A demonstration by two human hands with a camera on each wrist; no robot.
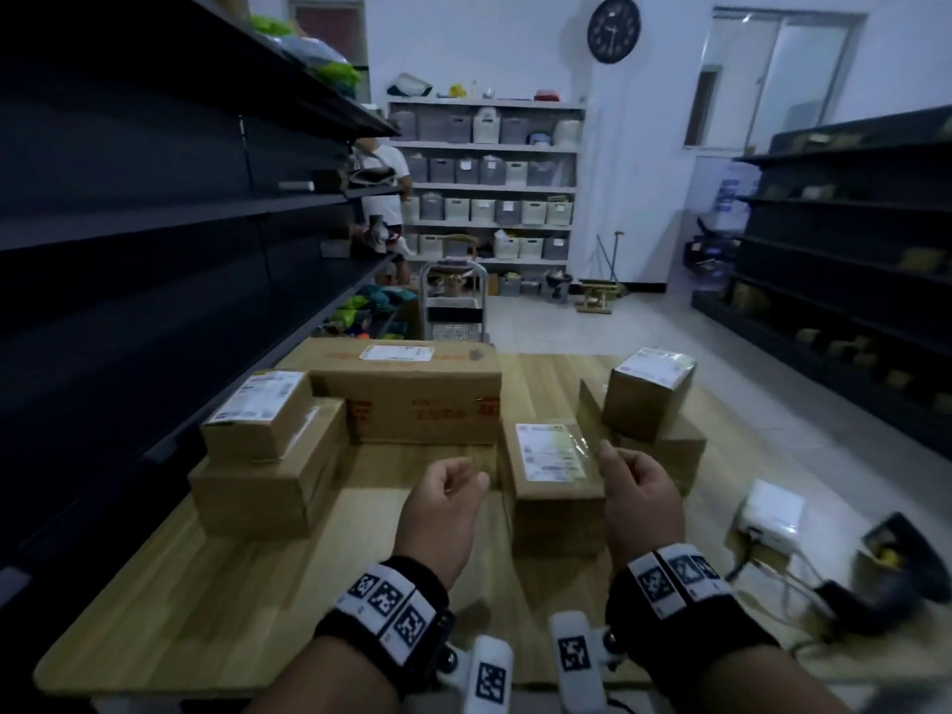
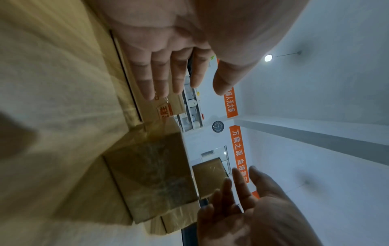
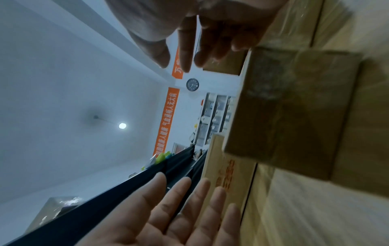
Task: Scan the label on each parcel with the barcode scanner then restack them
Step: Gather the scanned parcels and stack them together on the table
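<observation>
Parcel (image 1: 554, 458) lies between empty hands (image 1: 541, 487), untouched.

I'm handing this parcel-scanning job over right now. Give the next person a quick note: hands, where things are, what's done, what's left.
Left hand: open, holding nothing, left of the near labelled parcel.
Right hand: open, holding nothing, at that parcel's right edge.
Barcode scanner: lying at the table's right edge, beside a white box; no hand is on it.
Other parcels: small labelled one stacked on a plain box at left; long carton at the back; small labelled one stacked at right.
Done: cannot tell which labels are scanned.
Left: likely lift the near parcel, scan, restack.
</observation>
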